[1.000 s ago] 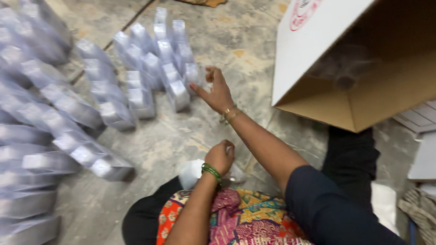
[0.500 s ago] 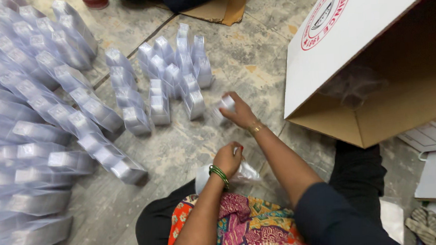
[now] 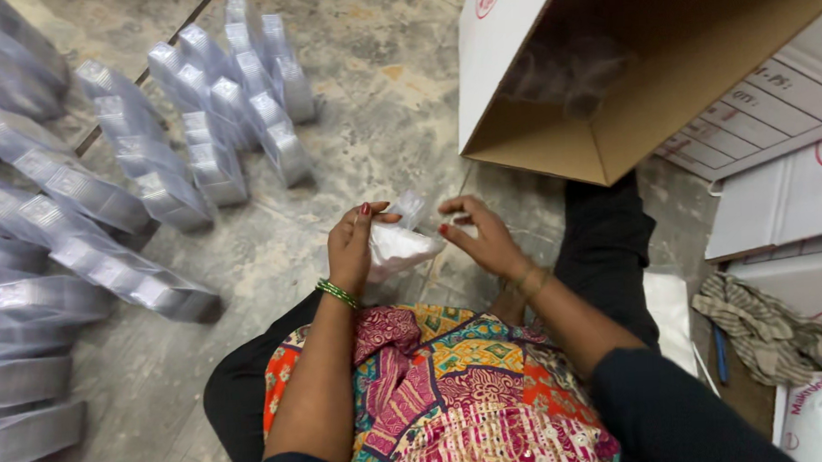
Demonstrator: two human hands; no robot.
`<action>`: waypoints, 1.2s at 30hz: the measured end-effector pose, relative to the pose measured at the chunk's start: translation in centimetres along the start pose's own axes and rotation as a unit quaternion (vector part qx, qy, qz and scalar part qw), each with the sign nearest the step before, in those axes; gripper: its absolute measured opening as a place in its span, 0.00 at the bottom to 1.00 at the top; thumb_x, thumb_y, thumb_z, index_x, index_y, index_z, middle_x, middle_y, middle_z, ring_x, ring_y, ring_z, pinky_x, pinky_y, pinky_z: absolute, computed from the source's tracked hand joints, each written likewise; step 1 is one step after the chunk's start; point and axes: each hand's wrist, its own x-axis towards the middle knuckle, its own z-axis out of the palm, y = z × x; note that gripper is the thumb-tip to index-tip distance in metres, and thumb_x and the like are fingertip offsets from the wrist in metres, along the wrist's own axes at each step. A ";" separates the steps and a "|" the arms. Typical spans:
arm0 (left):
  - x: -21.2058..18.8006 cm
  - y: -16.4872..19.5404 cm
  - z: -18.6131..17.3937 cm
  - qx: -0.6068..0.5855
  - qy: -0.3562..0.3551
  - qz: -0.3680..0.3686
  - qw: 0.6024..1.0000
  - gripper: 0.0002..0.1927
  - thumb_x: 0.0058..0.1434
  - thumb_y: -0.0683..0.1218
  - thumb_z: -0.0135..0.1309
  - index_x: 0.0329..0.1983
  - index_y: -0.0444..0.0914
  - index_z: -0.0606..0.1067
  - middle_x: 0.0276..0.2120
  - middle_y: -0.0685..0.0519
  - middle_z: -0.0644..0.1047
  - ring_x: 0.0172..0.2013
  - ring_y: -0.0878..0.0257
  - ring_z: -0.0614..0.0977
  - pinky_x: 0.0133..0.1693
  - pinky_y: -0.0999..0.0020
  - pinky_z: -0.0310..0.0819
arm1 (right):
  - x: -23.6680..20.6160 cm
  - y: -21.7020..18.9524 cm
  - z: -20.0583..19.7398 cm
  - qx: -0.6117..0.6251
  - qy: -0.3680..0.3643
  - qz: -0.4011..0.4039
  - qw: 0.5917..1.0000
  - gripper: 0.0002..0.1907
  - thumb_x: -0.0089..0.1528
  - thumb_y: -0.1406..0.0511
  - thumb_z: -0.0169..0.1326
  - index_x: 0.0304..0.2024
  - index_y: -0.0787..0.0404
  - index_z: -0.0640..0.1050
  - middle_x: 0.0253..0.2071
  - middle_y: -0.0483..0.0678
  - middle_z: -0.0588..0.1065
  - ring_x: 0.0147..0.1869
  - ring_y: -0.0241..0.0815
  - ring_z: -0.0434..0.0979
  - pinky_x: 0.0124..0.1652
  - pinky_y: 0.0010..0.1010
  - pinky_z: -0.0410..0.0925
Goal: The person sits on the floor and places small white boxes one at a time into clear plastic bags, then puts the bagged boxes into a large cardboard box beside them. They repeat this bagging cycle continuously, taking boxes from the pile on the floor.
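Left hand [image 3: 354, 248] pinching small clear bag [image 3: 395, 246] above lap, right hand [image 3: 482, 237] fingers half-curled at bag's edge, silver packets [image 3: 226, 109] rowed left on floor, open cardboard box [image 3: 628, 70] upper right

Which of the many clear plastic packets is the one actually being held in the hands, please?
The white-filled packet above the lap, pinched between left hand and right hand; all the other packets stand in rows on the floor.

Bare floor [image 3: 378, 139] between packets [image 3: 226, 109] and carton [image 3: 610, 89]
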 end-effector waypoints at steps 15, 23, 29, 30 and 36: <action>-1.8 0.5 1.7 -0.028 -0.015 -0.068 0.997 0.09 0.62 0.42 0.61 0.43 0.33 0.78 0.38 0.55 0.82 0.39 0.69 0.80 0.44 0.73 0.73 | -0.1 1.5 6.1 0.252 0.083 0.072 0.962 0.10 0.68 0.61 0.56 0.37 0.59 0.71 0.30 0.35 0.65 0.34 0.24 0.60 0.32 0.20 0.57; -0.8 -2.6 0.3 -0.115 -0.015 -0.116 0.986 0.11 0.65 0.48 0.59 0.38 0.35 0.78 0.33 0.56 0.80 0.33 0.69 0.78 0.38 0.72 0.72 | 0.1 0.2 6.1 0.295 0.114 0.062 0.947 0.11 0.70 0.63 0.55 0.35 0.60 0.72 0.32 0.35 0.68 0.37 0.24 0.62 0.38 0.19 0.59; -0.8 -3.8 0.0 -0.040 -0.021 -0.136 0.990 0.13 0.64 0.51 0.58 0.38 0.35 0.79 0.31 0.57 0.79 0.33 0.70 0.76 0.38 0.73 0.70 | 0.1 -0.1 6.0 0.376 0.108 0.078 0.917 0.08 0.68 0.64 0.56 0.35 0.58 0.73 0.33 0.35 0.70 0.38 0.24 0.64 0.41 0.19 0.61; -0.8 -3.9 0.1 -0.042 -0.016 -0.141 0.989 0.13 0.65 0.51 0.59 0.38 0.35 0.78 0.31 0.57 0.79 0.33 0.70 0.76 0.38 0.73 0.70 | 0.0 0.2 6.0 0.391 0.103 0.082 0.911 0.09 0.69 0.64 0.56 0.35 0.58 0.73 0.32 0.35 0.69 0.37 0.24 0.62 0.40 0.19 0.59; -0.8 -3.8 -0.4 -0.067 -0.026 -0.174 0.982 0.14 0.65 0.51 0.59 0.36 0.34 0.78 0.29 0.56 0.78 0.30 0.69 0.75 0.35 0.71 0.69 | -0.4 1.1 5.3 0.468 0.036 0.105 0.877 0.15 0.76 0.62 0.57 0.34 0.56 0.70 0.32 0.34 0.67 0.35 0.24 0.62 0.36 0.21 0.59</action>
